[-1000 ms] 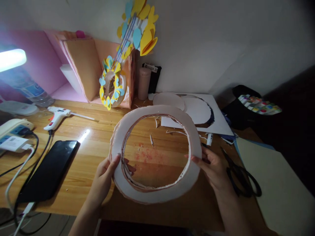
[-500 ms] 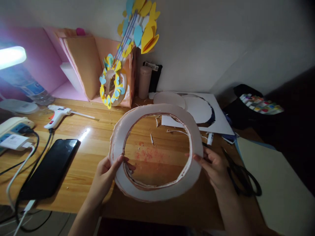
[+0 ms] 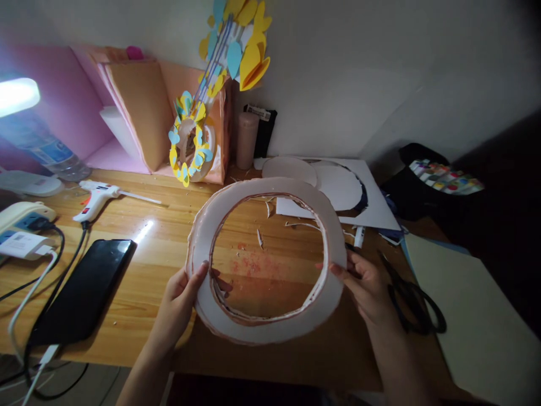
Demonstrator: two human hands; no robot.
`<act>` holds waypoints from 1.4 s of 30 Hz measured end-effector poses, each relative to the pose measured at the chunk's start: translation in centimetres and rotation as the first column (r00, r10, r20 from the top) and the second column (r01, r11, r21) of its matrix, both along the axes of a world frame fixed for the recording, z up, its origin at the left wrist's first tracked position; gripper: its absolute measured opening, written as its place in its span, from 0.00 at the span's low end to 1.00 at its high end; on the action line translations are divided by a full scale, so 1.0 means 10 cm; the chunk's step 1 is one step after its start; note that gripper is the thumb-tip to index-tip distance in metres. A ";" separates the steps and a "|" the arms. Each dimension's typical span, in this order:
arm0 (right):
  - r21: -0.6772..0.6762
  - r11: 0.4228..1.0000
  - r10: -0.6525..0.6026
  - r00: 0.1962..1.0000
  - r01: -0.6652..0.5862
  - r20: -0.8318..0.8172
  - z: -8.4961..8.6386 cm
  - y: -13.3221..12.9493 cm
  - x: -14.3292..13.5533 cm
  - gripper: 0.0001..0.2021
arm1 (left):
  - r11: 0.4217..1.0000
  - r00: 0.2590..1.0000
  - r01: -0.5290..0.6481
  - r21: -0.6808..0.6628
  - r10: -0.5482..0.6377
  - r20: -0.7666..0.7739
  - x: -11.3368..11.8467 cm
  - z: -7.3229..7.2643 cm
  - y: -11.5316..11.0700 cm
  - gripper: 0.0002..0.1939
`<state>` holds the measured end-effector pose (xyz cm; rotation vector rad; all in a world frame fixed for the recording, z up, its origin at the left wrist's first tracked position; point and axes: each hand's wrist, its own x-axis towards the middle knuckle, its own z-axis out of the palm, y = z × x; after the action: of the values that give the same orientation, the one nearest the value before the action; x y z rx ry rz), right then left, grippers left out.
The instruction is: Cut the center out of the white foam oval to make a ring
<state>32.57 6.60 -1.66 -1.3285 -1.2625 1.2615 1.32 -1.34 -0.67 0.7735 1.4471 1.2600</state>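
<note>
A large white ring (image 3: 270, 334) with rough brownish edges, apparently cut from board, is held up over the wooden table in the head view. My left hand (image 3: 182, 293) grips its left side, thumb on the front face and fingers curling behind through the hole. On the opposite side, my right hand (image 3: 361, 285) pinches the rim with the thumb in front and the other fingers behind. Through the hole I see the table top with thin white scraps (image 3: 260, 238) and reddish specks. Black scissors (image 3: 416, 307) lie just right of my right hand.
A white glue gun (image 3: 98, 197), a black phone (image 3: 87, 290) and a power strip (image 3: 27, 217) with cables occupy the left. Behind stand a pink-orange board structure (image 3: 137, 107) and a yellow-blue paper-decorated piece (image 3: 186, 141). White cut board (image 3: 380, 206) lies at the back right.
The view has shifted very slightly, so everything sits a little further left. Both hands keep the same grip on the ring.
</note>
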 end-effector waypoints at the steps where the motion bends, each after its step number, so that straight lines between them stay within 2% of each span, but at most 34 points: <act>1: 0.005 1.000 -0.001 1.000 0.001 0.009 0.00 0.00 0.00 0.22 | 1.000 1.000 0.001 -0.004 0.000 0.011 0.00 0.00 0.00 0.23; 5: -0.005 1.000 -0.008 0.999 0.009 0.039 0.00 0.02 0.00 0.27 | 0.999 0.999 0.037 -0.002 -0.037 0.027 0.01 0.01 0.00 0.23; 10: -0.067 0.998 0.004 1.000 -0.004 0.005 0.01 0.06 -0.01 0.20 | 0.996 0.996 0.051 -0.069 -0.046 0.079 0.00 0.00 0.06 0.20; 15: -0.089 0.996 -0.035 0.999 0.032 -0.034 0.02 0.09 -0.02 0.19 | 0.944 0.932 0.279 -0.177 -0.222 0.286 -0.02 0.00 0.08 0.27; 18: -0.072 0.995 -0.070 0.997 0.067 -0.039 0.03 0.09 -0.01 0.18 | 0.920 0.916 0.366 -0.140 -0.330 0.230 -0.02 -0.01 0.05 0.22; 21: -0.060 0.995 -0.077 0.997 0.075 -0.025 0.03 0.08 -0.01 0.18 | 0.912 0.911 0.397 -0.104 -0.378 0.169 -0.01 -0.02 0.03 0.18; 27: -0.012 0.997 -0.076 0.997 0.076 0.000 0.02 0.07 0.00 0.17 | 0.910 0.915 0.403 -0.094 -0.400 0.054 0.00 0.03 0.02 0.17; 31: 0.017 0.997 -0.074 0.997 0.074 0.009 0.04 0.06 -0.02 0.17 | 0.919 0.921 0.387 -0.079 -0.381 0.079 0.01 0.06 0.00 0.16; 35: 0.086 0.990 -0.112 0.994 0.111 0.011 0.04 0.03 -0.04 0.18 | 0.955 0.955 0.289 -0.071 -0.283 0.087 0.03 0.02 0.01 0.17; 38: 0.148 0.975 -0.159 0.987 0.163 -0.039 0.02 0.00 -0.05 0.15 | 0.982 0.980 0.190 -0.026 -0.188 0.062 0.03 -0.02 0.02 0.18; 42: 0.215 0.952 -0.208 0.976 0.216 -0.059 0.00 -0.03 -0.07 0.11 | 0.986 0.987 0.160 0.037 -0.160 -0.012 0.06 -0.02 0.00 0.15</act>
<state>31.91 6.31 -1.66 -1.2385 -1.1639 0.9615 1.92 -1.30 -0.90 0.9042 1.3436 1.1650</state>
